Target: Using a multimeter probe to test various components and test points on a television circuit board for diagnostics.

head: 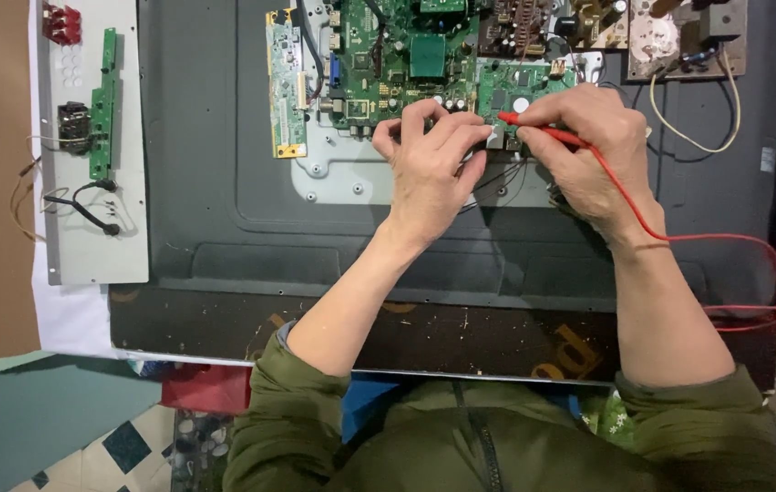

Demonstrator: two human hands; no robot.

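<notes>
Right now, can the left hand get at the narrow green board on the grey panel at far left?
Probably yes. The left hand rests on the main board; nothing stands between it and the narrow green board on the grey panel.

Red probe [534,128] tip behind the left hand [431,159]; green circuit board [406,55] cut by top edge

Olive-green padded jacket [461,446], dark zipper down the front. Sleeves pushed up past the elbows, forearms bare. Left hand [429,169] and right hand [588,150] bare, no gloves, rings or watch.
</notes>
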